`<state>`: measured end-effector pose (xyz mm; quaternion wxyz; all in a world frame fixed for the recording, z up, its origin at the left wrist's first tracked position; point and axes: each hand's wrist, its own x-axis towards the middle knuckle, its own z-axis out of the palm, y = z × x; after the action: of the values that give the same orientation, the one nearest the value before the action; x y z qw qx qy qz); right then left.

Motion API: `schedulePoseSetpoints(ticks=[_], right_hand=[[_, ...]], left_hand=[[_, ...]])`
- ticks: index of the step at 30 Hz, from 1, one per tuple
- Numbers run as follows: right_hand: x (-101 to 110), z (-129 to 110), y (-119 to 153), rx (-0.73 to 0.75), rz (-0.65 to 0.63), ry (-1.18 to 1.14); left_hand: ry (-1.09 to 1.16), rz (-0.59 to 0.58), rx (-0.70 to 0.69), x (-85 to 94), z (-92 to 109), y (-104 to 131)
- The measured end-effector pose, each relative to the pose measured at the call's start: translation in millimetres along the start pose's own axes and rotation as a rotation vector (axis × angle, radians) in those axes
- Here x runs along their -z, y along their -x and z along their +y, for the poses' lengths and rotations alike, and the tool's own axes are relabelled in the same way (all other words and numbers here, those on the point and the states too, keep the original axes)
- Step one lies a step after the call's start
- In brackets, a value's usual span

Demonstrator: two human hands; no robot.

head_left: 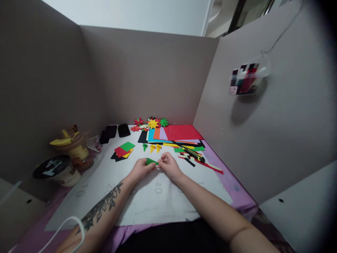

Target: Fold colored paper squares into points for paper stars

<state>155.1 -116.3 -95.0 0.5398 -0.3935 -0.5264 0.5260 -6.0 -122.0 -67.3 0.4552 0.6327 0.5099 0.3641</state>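
Note:
Between my two hands is a small piece of green paper (150,161), folded to a pointed shape. My left hand (140,169) pinches its left end between thumb and fingers. At the right end, the fingertips of my right hand (169,166) close on its tip. Just beyond lie a small green folded piece (145,147) and two yellow folded pieces (152,148), standing in a row on the white mat (147,207). To the left is a fanned pile of small paper squares (128,146) in green, red, yellow and black.
Folded paper stars (153,123) stand at the back wall. Coloured sheets (184,132) lie at the back right, with a yellow-black cutter (193,154) and paper strips (214,168) nearer. Pots (70,146), a black-lidded tub (56,167) and a black phone (124,130) are left. Partition walls enclose the table.

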Motion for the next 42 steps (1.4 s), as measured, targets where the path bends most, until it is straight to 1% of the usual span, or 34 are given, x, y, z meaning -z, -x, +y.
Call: schedulePoseSetpoints(ticks=[5, 7, 10, 11, 13, 18, 30, 37, 42], right_hand=[[4, 0, 0, 0.04, 0.033, 0.035], [5, -2, 2, 0.137, 0.035, 0.138], [6, -6, 6, 0.365, -0.017, 0.388], [6, -7, 6, 0.418, -0.035, 0.446], [6, -8, 6, 0.453, -0.047, 0.485], [7, -5, 4, 0.433, -0.014, 0.518], [7, -9, 6, 0.431, -0.045, 0.609], [6, -8, 5, 0.372, -0.03, 0.581], [5, -9, 6, 0.341, -0.008, 0.56]], left_hand=[[0.081, -0.021, 0.025, 1.4, 1, 0], [0.112, -0.022, 0.029, 2.2, 1, -1], [0.166, -0.031, 0.029, 3.0, -1, -2], [0.185, -0.04, 0.028, 3.2, -1, -3], [0.22, -0.06, 0.023, 3.3, -2, -3], [0.271, -0.101, 0.005, 3.6, -4, -3], [0.252, -0.16, -0.035, 2.6, -8, -4], [0.123, -0.135, -0.111, 2.0, -9, -2], [0.017, -0.092, -0.162, 1.4, -5, 0]])
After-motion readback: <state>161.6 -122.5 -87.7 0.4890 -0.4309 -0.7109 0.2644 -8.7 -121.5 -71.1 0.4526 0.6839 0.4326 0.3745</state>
